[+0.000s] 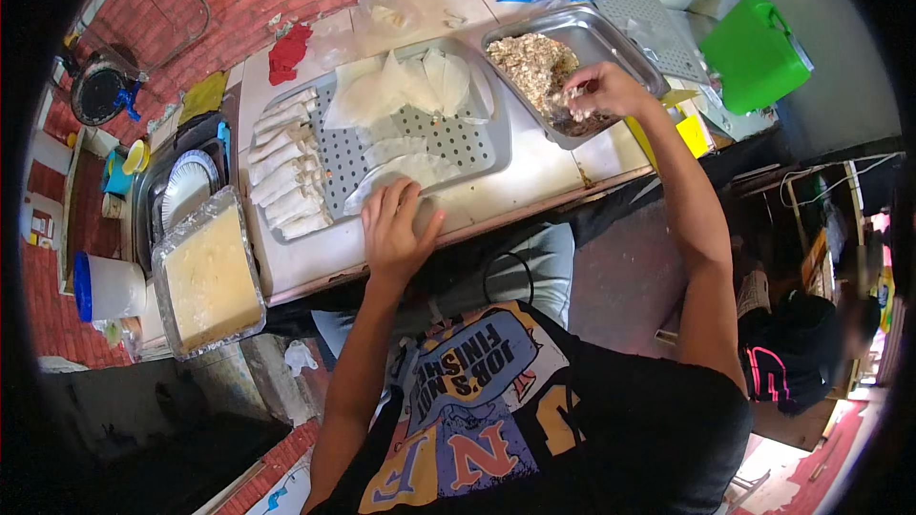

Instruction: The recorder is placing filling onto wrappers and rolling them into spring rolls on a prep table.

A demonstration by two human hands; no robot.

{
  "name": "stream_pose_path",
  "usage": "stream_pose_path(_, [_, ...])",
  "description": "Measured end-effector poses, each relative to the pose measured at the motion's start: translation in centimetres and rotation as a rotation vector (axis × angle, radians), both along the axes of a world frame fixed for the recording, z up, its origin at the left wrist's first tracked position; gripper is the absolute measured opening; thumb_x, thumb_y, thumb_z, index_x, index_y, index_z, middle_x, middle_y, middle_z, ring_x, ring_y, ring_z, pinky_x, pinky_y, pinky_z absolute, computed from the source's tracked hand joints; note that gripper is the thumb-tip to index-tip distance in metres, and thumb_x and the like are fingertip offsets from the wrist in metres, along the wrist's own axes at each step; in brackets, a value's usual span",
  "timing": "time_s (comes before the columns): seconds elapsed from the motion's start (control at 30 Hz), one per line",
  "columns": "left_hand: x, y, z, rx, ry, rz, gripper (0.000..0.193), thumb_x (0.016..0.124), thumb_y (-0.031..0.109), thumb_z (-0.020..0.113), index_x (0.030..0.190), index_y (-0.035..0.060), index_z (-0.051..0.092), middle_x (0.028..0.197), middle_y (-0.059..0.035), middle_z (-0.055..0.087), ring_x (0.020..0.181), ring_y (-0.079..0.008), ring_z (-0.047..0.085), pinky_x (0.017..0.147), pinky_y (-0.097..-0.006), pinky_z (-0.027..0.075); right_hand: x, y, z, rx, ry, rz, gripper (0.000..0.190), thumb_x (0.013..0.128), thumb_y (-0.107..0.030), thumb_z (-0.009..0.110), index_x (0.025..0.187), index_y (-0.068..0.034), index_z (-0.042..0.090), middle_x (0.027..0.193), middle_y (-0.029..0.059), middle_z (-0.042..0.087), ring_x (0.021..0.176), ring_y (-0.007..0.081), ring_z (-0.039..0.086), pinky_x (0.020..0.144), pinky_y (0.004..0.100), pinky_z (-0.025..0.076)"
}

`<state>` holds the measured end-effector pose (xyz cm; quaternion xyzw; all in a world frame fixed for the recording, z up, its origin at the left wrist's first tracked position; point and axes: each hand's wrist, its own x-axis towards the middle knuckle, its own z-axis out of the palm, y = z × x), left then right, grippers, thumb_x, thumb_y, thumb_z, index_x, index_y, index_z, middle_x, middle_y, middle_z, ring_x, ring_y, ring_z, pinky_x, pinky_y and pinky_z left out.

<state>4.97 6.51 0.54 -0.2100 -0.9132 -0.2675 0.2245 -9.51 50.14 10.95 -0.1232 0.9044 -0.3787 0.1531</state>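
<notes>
My right hand is over the metal tray, its fingertips closed on a clump of crumbly filling. More of that filling is heaped at the left side of the same tray. My left hand rests at the near edge of a grey perforated tray, its fingertips on a thin round wrapper. Overlapping loose wrappers lie at the back of the perforated tray. Several rolled wrappers form a row along its left side.
A plastic-lined container of pale contents stands at the left, beside a sink holding a scalloped white plate. A red cloth lies by the brick wall. At the right are a green jug and, farther back, another person.
</notes>
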Motion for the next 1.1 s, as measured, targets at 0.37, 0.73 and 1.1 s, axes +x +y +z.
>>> stream_pose_path(0.37, [-0.2,-0.1,0.3,-0.006,-0.041,0.02,0.052,0.088,0.04,0.079,0.124,0.003,0.07,0.134,-0.0114,0.064,0.125,-0.0357,0.055,0.109,-0.0502,0.04,1.4,-2.8,-1.8,0.632,0.429,0.218,0.033,0.076,-0.006,0.084,0.109,-0.004,0.078,0.106,0.0187,0.077,0.103,0.0394,0.073,0.093,0.046,0.058])
stream_pose_path(0.73, [0.0,-0.3,-0.4,0.039,-0.044,0.02,0.049,0.088,0.036,0.079,0.124,0.0043,0.07,0.133,-0.0117,0.065,0.125,-0.0357,0.057,0.109,-0.0486,0.041,-0.2,-1.4,2.8,0.483,0.416,0.116,0.035,0.075,-0.007,0.084,0.11,-0.01,0.082,0.1,0.0145,0.081,0.088,0.0305,0.077,0.084,0.0418,0.06])
stream_pose_path(1.1, [-2.5,-4.3,2.4,0.338,-0.162,0.068,0.063,0.079,0.016,0.088,0.136,0.0007,0.065,0.133,-0.0188,0.065,0.117,-0.038,0.065,0.102,-0.044,0.052,1.5,-25.6,0.2,0.01,0.408,0.503,0.034,0.078,-0.005,0.085,0.111,-0.002,0.078,0.095,0.0155,0.079,0.084,0.0247,0.074,0.079,0.0369,0.058])
